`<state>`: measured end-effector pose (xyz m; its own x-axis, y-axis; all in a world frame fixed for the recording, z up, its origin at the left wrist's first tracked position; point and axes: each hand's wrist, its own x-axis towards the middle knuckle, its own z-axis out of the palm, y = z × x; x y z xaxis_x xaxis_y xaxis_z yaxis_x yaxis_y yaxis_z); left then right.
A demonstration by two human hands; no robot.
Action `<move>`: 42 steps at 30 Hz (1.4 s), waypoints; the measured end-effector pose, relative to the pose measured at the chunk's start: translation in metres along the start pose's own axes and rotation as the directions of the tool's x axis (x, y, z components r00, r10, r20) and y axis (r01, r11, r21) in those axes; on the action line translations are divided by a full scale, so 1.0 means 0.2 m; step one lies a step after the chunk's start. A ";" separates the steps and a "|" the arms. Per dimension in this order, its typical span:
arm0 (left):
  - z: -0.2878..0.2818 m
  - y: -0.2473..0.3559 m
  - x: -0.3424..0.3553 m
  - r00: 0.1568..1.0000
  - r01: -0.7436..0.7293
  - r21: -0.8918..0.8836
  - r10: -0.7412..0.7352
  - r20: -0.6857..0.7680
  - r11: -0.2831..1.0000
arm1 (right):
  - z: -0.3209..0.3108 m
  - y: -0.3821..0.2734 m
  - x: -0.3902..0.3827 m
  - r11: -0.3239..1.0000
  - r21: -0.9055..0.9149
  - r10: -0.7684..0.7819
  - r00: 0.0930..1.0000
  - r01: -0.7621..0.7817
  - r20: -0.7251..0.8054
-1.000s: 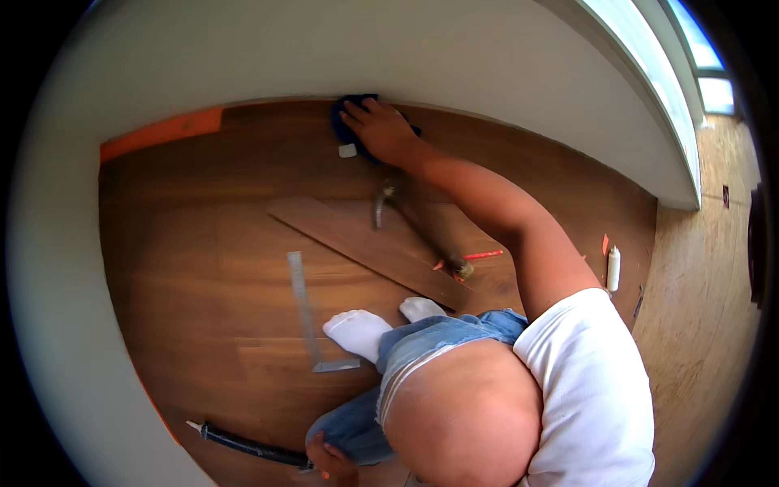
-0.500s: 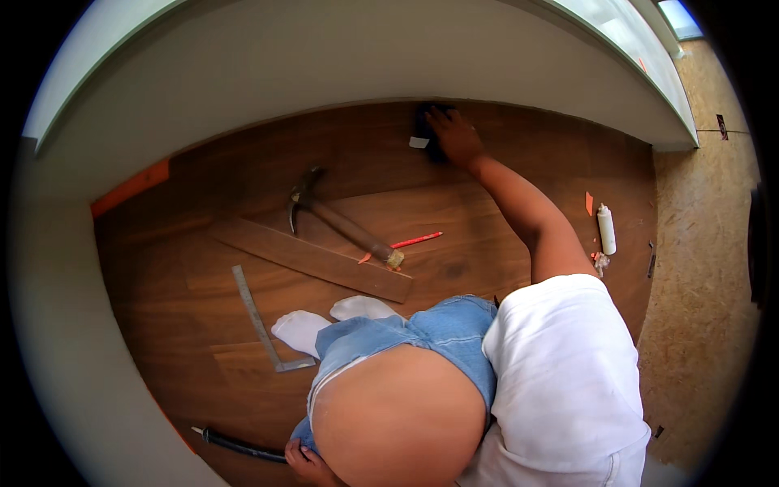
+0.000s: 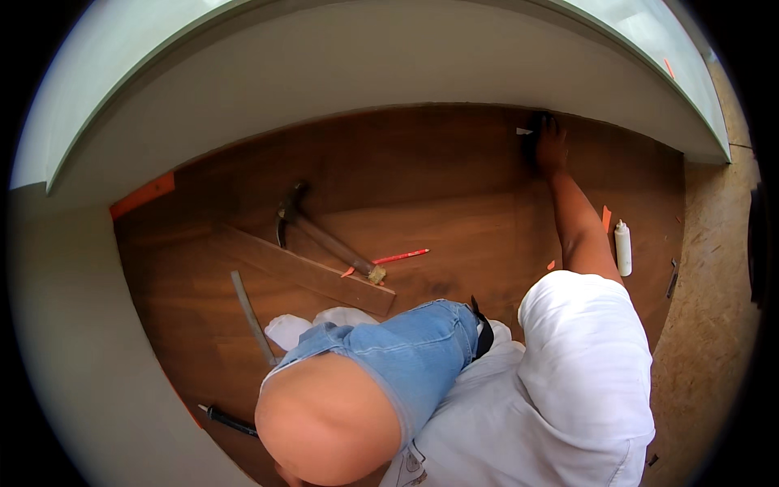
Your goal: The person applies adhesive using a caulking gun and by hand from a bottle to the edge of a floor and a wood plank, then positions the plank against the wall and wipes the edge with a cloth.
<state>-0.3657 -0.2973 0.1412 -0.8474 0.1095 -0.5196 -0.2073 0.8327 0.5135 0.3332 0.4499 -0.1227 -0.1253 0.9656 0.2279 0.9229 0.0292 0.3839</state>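
Observation:
My right arm reaches far out to the base of the pale wall. There my right hand (image 3: 553, 150) is closed on a dark cloth (image 3: 531, 146) with a white tag, pressed to the brown wood floor (image 3: 422, 170). At the lower edge only a sliver of my left hand (image 3: 288, 476) shows beside my bare knee; its fingers are hidden. Left of centre, a claw hammer (image 3: 329, 239) lies partly across a narrow wood plank (image 3: 312, 272). Touching the area by its handle end is a red pencil (image 3: 402, 256).
A metal square (image 3: 253, 316) lies beside my socked feet. The black tube with a pale nozzle (image 3: 229, 420) is at lower left. On the right are a white bottle (image 3: 623, 247) and orange scraps (image 3: 606, 218). Pale walls (image 3: 389, 57) enclose the floor; an orange spacer strip (image 3: 144, 196) sits at the left corner.
My right hand has slid the dark cloth rightward along the wall base. My body has leaned and the view has shifted. My left hand has slipped mostly out of sight.

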 end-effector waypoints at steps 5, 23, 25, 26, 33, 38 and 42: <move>-0.01 0.06 0.01 0.994 -0.102 0.023 0.102 -0.027 0.995 | 0.01 0.02 0.07 0.991 -0.070 0.120 0.984 -0.112 0.132; 0.33 0.74 0.29 0.827 -0.340 0.822 -0.271 0.493 0.456 | -0.92 -1.73 0.13 0.890 0.336 -0.283 0.951 0.308 -0.121; 0.45 0.69 0.37 0.807 -0.427 0.836 -0.271 0.524 0.344 | -0.88 -1.60 0.12 0.781 0.459 -0.375 0.906 0.424 -0.198; 0.50 0.64 0.40 0.804 -0.453 0.837 -0.265 0.533 0.307 | -0.85 -1.50 0.11 0.714 0.512 -0.417 0.877 0.478 -0.239; 0.60 0.50 0.36 0.808 -0.454 0.845 -0.270 0.524 0.282 | -0.49 -0.48 -0.02 0.975 0.220 -0.065 0.991 0.038 0.118; 0.64 0.49 0.38 0.802 -0.474 0.834 -0.252 0.541 0.283 | -0.14 0.00 -0.02 0.959 0.136 0.222 0.959 -0.247 0.178; 0.66 0.49 0.39 0.801 -0.489 0.833 -0.244 0.547 0.261 | -0.46 -0.49 -0.02 0.997 0.071 -0.021 0.984 0.009 0.178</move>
<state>-0.3872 -0.1350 0.0604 -0.3610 0.1816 -0.9147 0.7673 0.6153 -0.1807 0.2098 0.4197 -0.0788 -0.0783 0.9953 0.0568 0.9452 0.0560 0.3217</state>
